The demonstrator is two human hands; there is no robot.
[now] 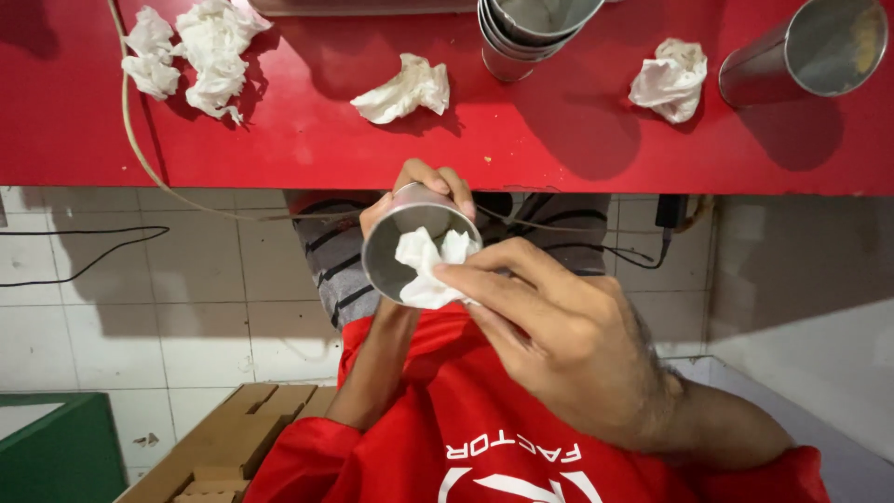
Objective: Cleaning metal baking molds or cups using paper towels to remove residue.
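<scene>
My left hand (421, 186) grips a shiny metal cup (386, 244) from behind, its mouth tilted toward me, just below the red table's edge. My right hand (559, 335) presses a crumpled white tissue (426, 265) into the cup's mouth, fingertips pinching the paper at the rim. Part of the tissue hangs over the lower rim. My red shirt and striped trousers lie beneath both hands.
On the red table (521, 149) lie several crumpled tissues (405, 90), one near a stack of metal cups (521, 33) and another (669, 79) beside a single metal cup (805, 51) lying tilted at right. A cord (130, 121) drapes over the table's edge. Cardboard boxes (223, 438) sit on the tiled floor.
</scene>
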